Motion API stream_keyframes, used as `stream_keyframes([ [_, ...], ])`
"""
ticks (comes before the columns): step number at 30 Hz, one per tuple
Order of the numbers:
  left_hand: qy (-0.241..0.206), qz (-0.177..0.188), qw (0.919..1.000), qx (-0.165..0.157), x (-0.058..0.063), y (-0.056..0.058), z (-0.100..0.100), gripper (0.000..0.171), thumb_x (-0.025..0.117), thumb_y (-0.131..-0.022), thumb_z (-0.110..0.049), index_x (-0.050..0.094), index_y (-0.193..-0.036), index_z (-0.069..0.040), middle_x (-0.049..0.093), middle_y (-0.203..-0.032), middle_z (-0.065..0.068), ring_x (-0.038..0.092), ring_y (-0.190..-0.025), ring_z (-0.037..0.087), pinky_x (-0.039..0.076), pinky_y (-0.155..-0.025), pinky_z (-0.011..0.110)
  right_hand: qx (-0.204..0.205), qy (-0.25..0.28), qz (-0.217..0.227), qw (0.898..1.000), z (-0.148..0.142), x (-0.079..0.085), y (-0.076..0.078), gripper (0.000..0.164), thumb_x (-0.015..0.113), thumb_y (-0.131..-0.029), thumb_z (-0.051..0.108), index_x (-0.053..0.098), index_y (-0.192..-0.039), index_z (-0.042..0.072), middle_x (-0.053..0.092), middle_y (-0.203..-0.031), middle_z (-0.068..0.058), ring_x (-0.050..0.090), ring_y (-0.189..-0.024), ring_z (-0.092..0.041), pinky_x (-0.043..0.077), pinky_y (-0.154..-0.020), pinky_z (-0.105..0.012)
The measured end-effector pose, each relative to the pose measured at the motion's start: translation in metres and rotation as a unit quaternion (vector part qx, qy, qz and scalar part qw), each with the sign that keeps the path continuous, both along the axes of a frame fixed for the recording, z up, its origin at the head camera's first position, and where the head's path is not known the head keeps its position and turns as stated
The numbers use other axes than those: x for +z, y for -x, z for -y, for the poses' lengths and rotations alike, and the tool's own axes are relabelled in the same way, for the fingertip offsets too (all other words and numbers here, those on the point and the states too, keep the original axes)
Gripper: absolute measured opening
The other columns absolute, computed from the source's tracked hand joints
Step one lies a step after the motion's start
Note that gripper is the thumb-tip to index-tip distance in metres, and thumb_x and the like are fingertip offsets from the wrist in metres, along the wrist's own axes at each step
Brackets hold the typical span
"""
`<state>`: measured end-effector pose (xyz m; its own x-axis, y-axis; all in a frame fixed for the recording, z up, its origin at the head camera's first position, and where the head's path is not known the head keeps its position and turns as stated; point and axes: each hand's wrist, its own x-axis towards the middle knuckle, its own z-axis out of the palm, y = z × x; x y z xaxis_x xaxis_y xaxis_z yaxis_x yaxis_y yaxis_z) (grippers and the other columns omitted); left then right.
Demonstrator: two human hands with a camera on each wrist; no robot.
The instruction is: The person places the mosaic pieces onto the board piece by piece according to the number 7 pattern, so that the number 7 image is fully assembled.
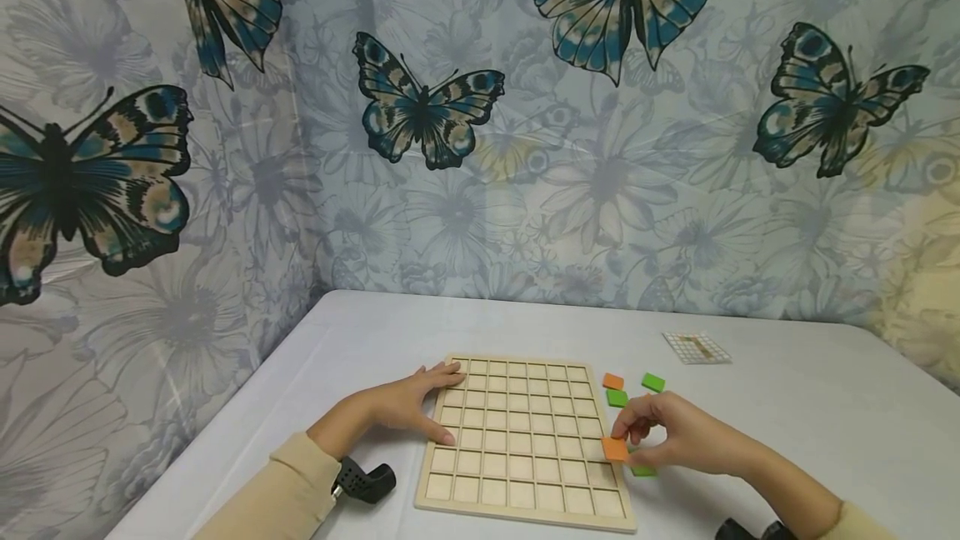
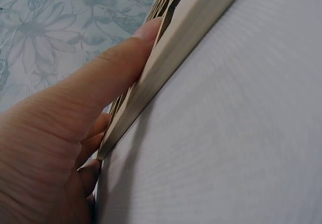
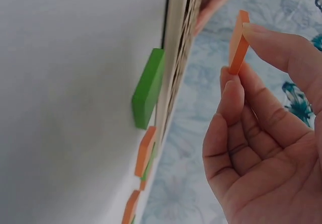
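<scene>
A wooden grid board lies flat on the table, its square cells bare. At its left edge rests my left hand, fingers spread. The left wrist view shows the thumb lying over the board's rim. My right hand pinches an orange square tile between thumb and fingers, held above the board's right edge. In the right wrist view that orange tile is clear of the board. Partly hidden beneath the right hand, a green tile lies on the table.
Beyond the right hand lie an orange tile and two green tiles, one nearer and one farther. A small gridded card lies at the back right. Butterfly-patterned cloth hangs behind the white table.
</scene>
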<state>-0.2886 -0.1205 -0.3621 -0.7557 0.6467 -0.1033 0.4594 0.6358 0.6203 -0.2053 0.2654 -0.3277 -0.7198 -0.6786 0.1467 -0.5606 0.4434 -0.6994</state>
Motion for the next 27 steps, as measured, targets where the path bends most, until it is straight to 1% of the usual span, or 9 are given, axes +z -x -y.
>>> stream_keyframes([
  [3,0.000,-0.002,1.0000,-0.002,-0.001,0.000,0.000,0.090,0.079,-0.071,-0.042,0.033,-0.146,-0.021,0.010,-0.158,0.004,-0.002,-0.142,0.044,0.006,-0.113,0.062,-0.009,-0.010,0.010,1.000,0.004,0.002,0.003,0.019,0.070,-0.082,0.019,0.065,-0.097,0.007,0.064,-0.093,0.003,0.057,-0.079,-0.003,0.052,-0.068,-0.023],
  [7,0.001,0.002,1.0000,0.003,-0.001,0.000,0.000,0.091,0.079,-0.071,-0.043,0.033,-0.146,-0.022,0.010,-0.158,0.003,-0.002,-0.142,0.044,0.006,-0.112,0.063,-0.026,-0.022,0.022,0.999,0.010,0.003,0.006,0.022,0.071,-0.082,0.020,0.065,-0.097,0.006,0.064,-0.094,0.001,0.055,-0.077,-0.003,0.050,-0.067,-0.022],
  [11,0.003,0.005,1.0000,0.008,-0.002,0.001,0.000,0.091,0.079,-0.070,-0.044,0.033,-0.146,-0.023,0.010,-0.158,0.002,-0.003,-0.142,0.044,0.007,-0.112,0.064,-0.035,-0.026,0.009,0.999,0.015,0.005,0.009,0.022,0.071,-0.082,0.020,0.065,-0.097,0.005,0.065,-0.093,0.000,0.055,-0.076,0.000,0.049,-0.066,-0.021],
  [15,0.003,0.006,1.0000,0.007,-0.001,0.001,0.001,0.090,0.079,-0.071,-0.043,0.032,-0.146,-0.024,0.010,-0.158,0.001,-0.003,-0.142,0.044,0.007,-0.111,0.065,-0.032,-0.018,-0.005,0.999,0.019,0.009,0.013,0.021,0.071,-0.082,0.019,0.066,-0.096,0.004,0.065,-0.093,-0.003,0.056,-0.077,-0.001,0.051,-0.067,-0.021],
  [22,0.004,0.000,1.0000,0.006,-0.002,0.002,0.000,0.091,0.079,-0.071,-0.042,0.032,-0.146,-0.023,0.010,-0.158,0.002,-0.002,-0.142,0.044,0.009,-0.110,0.066,-0.050,-0.033,-0.006,0.998,0.030,0.014,0.023,0.019,0.070,-0.081,0.016,0.066,-0.096,0.004,0.066,-0.095,-0.006,0.058,-0.081,-0.004,0.052,-0.072,-0.023],
  [27,0.009,0.002,0.9999,0.012,-0.002,0.002,0.000,0.091,0.079,-0.070,-0.044,0.033,-0.146,-0.026,0.011,-0.158,-0.001,-0.002,-0.143,0.042,0.009,-0.111,0.066,-0.053,-0.035,-0.001,0.998,0.040,0.017,0.029,0.022,0.072,-0.080,0.017,0.066,-0.096,0.004,0.066,-0.096,-0.006,0.060,-0.083,-0.006,0.053,-0.074,-0.025],
])
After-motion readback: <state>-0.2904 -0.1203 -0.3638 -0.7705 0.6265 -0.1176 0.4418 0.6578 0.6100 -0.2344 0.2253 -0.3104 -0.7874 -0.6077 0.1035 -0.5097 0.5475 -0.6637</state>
